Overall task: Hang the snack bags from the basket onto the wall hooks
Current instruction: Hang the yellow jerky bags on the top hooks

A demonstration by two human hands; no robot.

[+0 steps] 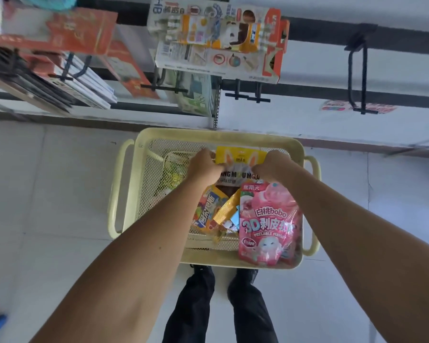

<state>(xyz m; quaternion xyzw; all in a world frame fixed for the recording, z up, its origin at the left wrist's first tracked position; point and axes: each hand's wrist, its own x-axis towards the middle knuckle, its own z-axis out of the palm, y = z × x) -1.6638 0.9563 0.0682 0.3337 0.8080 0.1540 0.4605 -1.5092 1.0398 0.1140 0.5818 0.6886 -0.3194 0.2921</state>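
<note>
Left hand: the left hand (203, 167) reaches down into the basket, its fingers (214, 162) curled and pinching the left top corner of the yellow snack bag.
Right hand: the right hand (273, 167) mirrors it, fingers (258, 168) curled and clamped on the right top corner of the same bag.
Yellow snack bag: the yellow snack bag (240, 157) with rabbit ears printed on it sits at the far end of the basket, stretched between the two sets of fingers, its lower part hidden behind other packs.
Basket: the pale yellow mesh basket (216, 134) stands on the floor, directly under both hands.
Pink snack bag: a pink snack bag (268, 224) leans in the basket just below the right fingers, on the near side.
Other packs: an orange pack (209, 209) and a gold pack (227, 209) lie below the left fingers; a greenish pack (175, 172) lies to the left of them.
Wall hooks: black wall hooks (248, 95) jut from the wall beyond the fingers, well apart from them; one further hook (357, 78) is off to the right.
Hanging boxes: printed boxes (218, 40) hang on the hooks above the basket.
Floor: a pale tiled floor (60, 181) surrounds the basket.
</note>
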